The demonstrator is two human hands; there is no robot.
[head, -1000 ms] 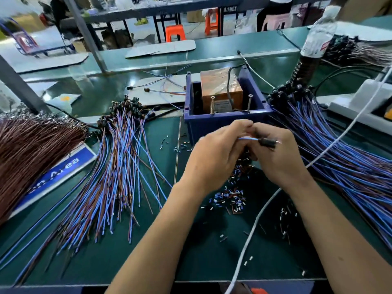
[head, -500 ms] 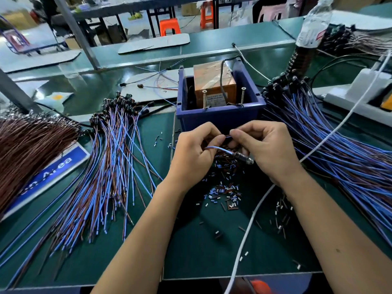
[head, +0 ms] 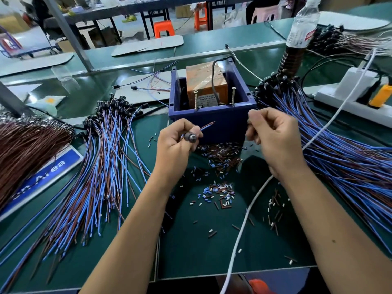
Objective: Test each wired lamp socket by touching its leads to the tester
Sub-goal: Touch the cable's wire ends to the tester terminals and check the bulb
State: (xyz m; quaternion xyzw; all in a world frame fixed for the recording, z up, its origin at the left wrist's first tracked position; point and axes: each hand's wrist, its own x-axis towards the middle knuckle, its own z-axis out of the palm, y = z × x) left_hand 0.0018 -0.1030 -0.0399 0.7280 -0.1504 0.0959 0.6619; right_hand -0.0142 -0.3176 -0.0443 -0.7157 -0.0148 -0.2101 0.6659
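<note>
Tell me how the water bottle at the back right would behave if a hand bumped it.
The water bottle stands upright, tall and narrow, so it would probably tip easily. Its thin clear plastic suggests it is light. Once down, its round body would likely roll toward the wire bundles.

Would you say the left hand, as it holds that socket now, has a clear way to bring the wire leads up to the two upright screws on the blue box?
Probably yes: the left hand grips the black lamp socket, its blue and brown leads pointing at the two upright screws on the blue plastic box; nothing lies between.
</note>
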